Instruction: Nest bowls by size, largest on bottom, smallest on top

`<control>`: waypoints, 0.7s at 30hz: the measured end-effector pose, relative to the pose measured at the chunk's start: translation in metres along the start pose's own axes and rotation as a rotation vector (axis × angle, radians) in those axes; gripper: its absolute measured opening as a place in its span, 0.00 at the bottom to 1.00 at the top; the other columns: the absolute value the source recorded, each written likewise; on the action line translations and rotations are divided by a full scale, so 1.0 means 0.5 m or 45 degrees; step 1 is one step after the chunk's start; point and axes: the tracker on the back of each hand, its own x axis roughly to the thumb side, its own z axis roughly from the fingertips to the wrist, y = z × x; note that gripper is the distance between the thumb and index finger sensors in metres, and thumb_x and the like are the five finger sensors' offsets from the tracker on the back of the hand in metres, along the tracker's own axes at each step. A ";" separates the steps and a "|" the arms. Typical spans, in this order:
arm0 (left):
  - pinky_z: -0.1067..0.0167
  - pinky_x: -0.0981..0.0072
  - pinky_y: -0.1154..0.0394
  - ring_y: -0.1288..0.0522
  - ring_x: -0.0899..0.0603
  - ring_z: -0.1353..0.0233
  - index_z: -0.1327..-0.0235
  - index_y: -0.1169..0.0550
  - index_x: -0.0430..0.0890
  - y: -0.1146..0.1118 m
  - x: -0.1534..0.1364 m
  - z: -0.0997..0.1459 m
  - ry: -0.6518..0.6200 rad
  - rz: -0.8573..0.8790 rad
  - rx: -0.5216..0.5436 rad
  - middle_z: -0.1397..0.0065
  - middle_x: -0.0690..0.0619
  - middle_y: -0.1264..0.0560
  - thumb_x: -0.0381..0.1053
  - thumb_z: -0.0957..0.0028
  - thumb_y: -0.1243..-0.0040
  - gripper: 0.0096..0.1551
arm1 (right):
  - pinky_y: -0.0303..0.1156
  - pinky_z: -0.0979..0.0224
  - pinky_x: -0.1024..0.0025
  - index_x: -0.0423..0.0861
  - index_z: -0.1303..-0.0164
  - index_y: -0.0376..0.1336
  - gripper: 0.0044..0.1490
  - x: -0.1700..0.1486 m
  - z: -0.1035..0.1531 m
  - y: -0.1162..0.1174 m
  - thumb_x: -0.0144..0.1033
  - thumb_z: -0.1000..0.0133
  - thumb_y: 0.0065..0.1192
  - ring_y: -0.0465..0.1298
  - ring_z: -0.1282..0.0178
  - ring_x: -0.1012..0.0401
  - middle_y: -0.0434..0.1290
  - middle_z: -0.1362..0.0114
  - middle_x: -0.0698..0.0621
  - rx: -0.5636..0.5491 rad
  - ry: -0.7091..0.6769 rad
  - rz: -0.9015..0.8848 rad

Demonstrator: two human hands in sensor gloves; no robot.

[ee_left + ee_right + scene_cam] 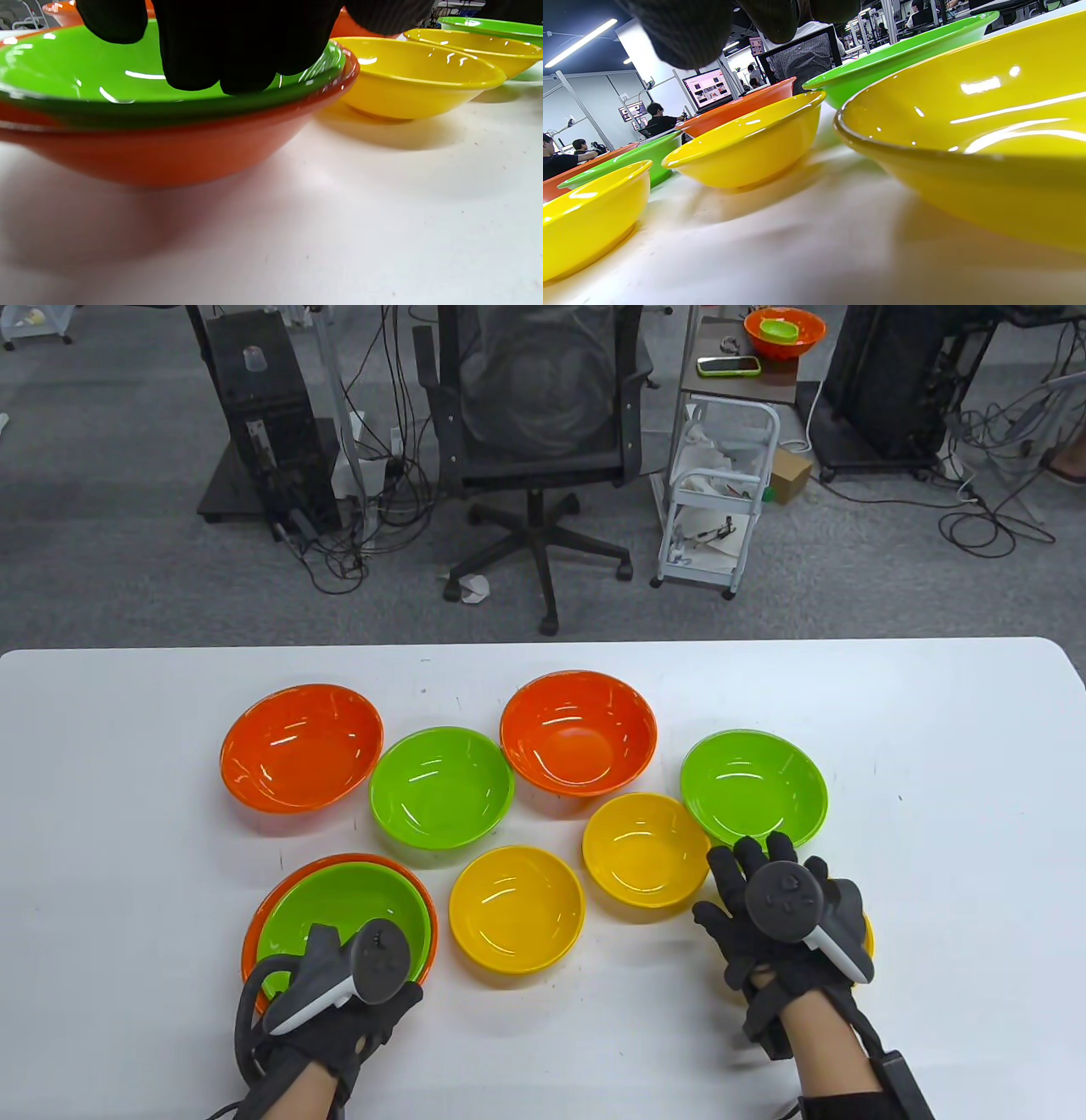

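A green bowl (pixel 344 899) sits nested in an orange bowl (pixel 252 937) at the front left. My left hand (pixel 339 963) is over the stack's near rim. In the left wrist view its fingers (pixel 237 63) hang just above the green bowl's (pixel 63 72) near rim and grip nothing. My right hand (pixel 751 886) has its fingers spread over a yellow bowl (pixel 867 937) that it mostly hides. That bowl (pixel 967 148) fills the right of the right wrist view, with the fingertips (pixel 683 34) above it and apart from it.
Loose bowls on the white table (pixel 933 729): an orange one (pixel 301 746) at the back left, a green one (pixel 441 786), an orange one (pixel 579 732), a green one (pixel 753 787), and two yellow ones (pixel 516 908) (pixel 645 848) between my hands.
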 end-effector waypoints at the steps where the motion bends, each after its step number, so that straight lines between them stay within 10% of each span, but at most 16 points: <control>1: 0.26 0.33 0.34 0.26 0.35 0.24 0.27 0.27 0.52 0.007 0.004 0.000 0.001 -0.003 0.022 0.27 0.47 0.23 0.64 0.46 0.49 0.35 | 0.25 0.27 0.30 0.44 0.18 0.51 0.45 0.000 0.000 0.000 0.49 0.44 0.60 0.32 0.16 0.37 0.46 0.14 0.38 0.000 -0.001 0.000; 21: 0.23 0.31 0.40 0.36 0.34 0.17 0.18 0.40 0.55 0.045 0.215 -0.054 -0.259 -0.162 0.136 0.16 0.47 0.37 0.66 0.47 0.47 0.43 | 0.25 0.28 0.30 0.44 0.18 0.51 0.45 -0.003 -0.003 -0.002 0.49 0.44 0.60 0.32 0.16 0.37 0.46 0.14 0.38 0.001 -0.007 -0.026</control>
